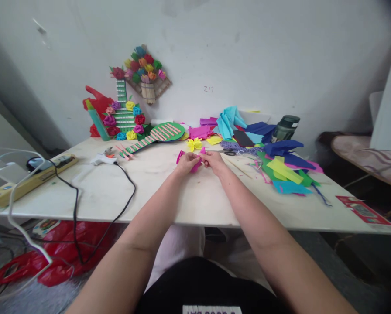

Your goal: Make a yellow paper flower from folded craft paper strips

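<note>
A small piece of magenta paper (195, 166) is held between both hands over the middle of the white table (202, 205). My left hand (188, 162) pinches it, with part of the paper sticking out to the left of the fingers. The fingertips of my right hand (212, 160) are closed on its upper right part. Just behind the hands lies a yellow paper flower (194, 144). The underside of the magenta piece is partly hidden by the fingers.
On the left are a glue gun (104, 158) with a black cord, a power strip (45, 175) and a green bottle (98, 123). Paper-flower crafts (125, 115) lean at the wall. Coloured paper (283, 170), thin sticks (238, 167), scissors (230, 152) and a dark cup (286, 127) lie right.
</note>
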The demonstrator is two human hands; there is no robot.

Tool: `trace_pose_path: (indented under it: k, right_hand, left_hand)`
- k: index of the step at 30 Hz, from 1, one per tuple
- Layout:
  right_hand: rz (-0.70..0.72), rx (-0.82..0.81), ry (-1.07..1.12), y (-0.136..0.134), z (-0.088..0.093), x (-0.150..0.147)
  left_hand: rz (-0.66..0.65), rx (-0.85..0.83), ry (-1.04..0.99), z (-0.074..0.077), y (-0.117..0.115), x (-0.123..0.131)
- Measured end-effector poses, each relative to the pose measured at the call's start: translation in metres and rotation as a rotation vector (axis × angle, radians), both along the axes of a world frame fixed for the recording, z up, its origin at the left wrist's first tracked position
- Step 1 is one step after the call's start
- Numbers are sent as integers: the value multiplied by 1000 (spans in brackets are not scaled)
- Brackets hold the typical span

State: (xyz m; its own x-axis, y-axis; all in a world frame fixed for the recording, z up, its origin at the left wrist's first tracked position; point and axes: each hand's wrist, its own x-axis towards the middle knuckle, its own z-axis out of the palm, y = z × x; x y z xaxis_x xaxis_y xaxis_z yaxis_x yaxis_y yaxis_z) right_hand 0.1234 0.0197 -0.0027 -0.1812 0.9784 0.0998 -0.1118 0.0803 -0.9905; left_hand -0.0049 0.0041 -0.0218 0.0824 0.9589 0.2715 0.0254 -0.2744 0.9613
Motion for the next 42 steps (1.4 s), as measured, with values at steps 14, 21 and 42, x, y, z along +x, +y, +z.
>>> trace_pose_path:
  k: [14,21,42]
  right_hand:
    - [48,21,189,2,-6,-5]
    - [71,32,166,-2,-3,-3]
    - [-60,-18,168,3,-5,2]
  left_hand:
    - [-14,-69,-15,12,-7,-8]
    - [106,79,184,14,-2,-11]
    - [681,-141,-286,22,4,-58]
